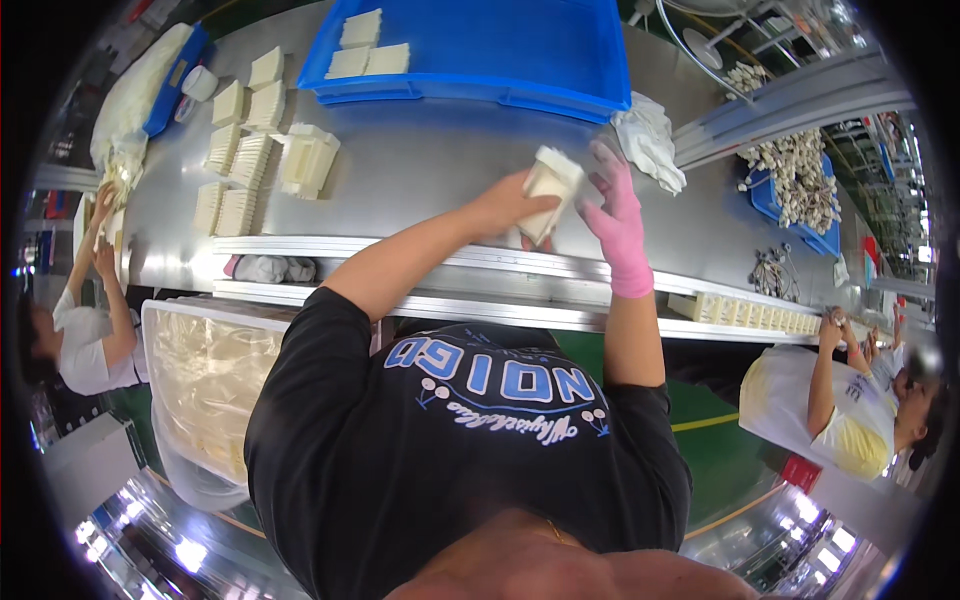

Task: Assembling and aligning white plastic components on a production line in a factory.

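Note:
My bare left hand (pixel 507 208) is closed round a small stack of cream plastic parts (pixel 552 190), held tilted above the metal bench near its front rail. Close to the right of the stack is my right hand (pixel 617 225), in a pink glove, its fingers apart and nothing in them. On the bench to the left stand several stacks of similar cream parts (pixel 250 158), set in rows, with a bulkier cream stack (pixel 308 162) beside them. Beyond my hands sits a blue tray (pixel 450 90) with a few cream stacks (pixel 368 60) in its left corner.
A white cloth (pixel 648 140) lies right of the tray. Metal rails (pixel 480 255) run along the bench front. A blue bin of small pale parts (pixel 795 185) stands at the right, near a co-worker (pixel 820 400). Another co-worker (pixel 95 330) works at the left, by a plastic-lined tub (pixel 215 390).

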A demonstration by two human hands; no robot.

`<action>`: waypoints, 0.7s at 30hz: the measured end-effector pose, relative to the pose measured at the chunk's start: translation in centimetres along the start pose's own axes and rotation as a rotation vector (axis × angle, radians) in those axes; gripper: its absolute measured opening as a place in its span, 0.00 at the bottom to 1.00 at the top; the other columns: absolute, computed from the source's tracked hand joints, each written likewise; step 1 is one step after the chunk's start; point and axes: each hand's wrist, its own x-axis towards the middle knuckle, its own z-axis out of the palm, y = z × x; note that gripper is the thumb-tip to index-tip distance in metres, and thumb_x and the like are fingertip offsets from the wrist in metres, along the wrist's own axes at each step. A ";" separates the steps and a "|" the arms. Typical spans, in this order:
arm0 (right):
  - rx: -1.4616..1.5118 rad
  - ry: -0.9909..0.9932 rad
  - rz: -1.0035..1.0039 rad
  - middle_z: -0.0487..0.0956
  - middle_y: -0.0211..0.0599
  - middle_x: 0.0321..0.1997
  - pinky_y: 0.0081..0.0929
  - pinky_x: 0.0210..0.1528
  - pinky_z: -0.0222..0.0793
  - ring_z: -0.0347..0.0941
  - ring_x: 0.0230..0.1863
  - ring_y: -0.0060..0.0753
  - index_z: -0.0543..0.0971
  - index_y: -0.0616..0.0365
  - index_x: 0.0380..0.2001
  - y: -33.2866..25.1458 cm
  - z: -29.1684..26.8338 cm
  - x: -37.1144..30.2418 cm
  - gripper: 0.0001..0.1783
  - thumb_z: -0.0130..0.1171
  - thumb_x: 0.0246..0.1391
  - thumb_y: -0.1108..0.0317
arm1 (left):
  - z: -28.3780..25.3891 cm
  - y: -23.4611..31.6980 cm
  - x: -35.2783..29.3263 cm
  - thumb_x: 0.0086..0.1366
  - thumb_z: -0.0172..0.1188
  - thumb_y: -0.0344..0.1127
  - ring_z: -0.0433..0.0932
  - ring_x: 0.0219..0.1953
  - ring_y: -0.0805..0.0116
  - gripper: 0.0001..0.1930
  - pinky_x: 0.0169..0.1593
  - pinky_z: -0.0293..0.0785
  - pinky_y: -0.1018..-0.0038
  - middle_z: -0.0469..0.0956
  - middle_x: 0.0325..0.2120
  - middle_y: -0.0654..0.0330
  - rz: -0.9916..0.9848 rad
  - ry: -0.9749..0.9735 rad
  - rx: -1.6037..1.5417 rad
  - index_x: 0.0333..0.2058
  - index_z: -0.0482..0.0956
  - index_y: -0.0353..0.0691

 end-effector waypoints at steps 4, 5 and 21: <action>0.367 -0.258 0.190 0.62 0.42 0.53 0.27 0.54 0.53 0.61 0.51 0.34 0.58 0.68 0.53 -1.8 -0.6 -1.6 0.43 0.57 0.31 0.59 | 0.2 0.0 -1.1 0.57 0.53 0.41 0.76 0.30 0.67 0.18 0.28 0.73 0.72 0.73 0.30 0.52 -0.173 -0.308 0.071 0.41 0.66 0.35; 0.311 -0.298 0.213 0.64 0.42 0.51 0.25 0.52 0.54 0.62 0.49 0.32 0.60 0.68 0.52 -2.6 -1.0 -2.0 0.40 0.56 0.32 0.60 | 0.2 -0.7 -0.9 0.58 0.52 0.43 0.75 0.31 0.68 0.18 0.30 0.72 0.73 0.74 0.31 0.53 -0.184 -0.399 0.112 0.40 0.67 0.36; -1.541 0.071 0.320 0.66 0.49 0.45 0.42 0.50 0.53 0.60 0.48 0.50 0.67 0.58 0.43 1.9 -9.6 -12.0 0.25 0.53 0.36 0.71 | -1.1 -2.9 0.7 0.59 0.47 0.37 0.73 0.30 0.72 0.11 0.32 0.68 0.76 0.73 0.28 0.58 0.077 -0.051 0.361 0.33 0.69 0.35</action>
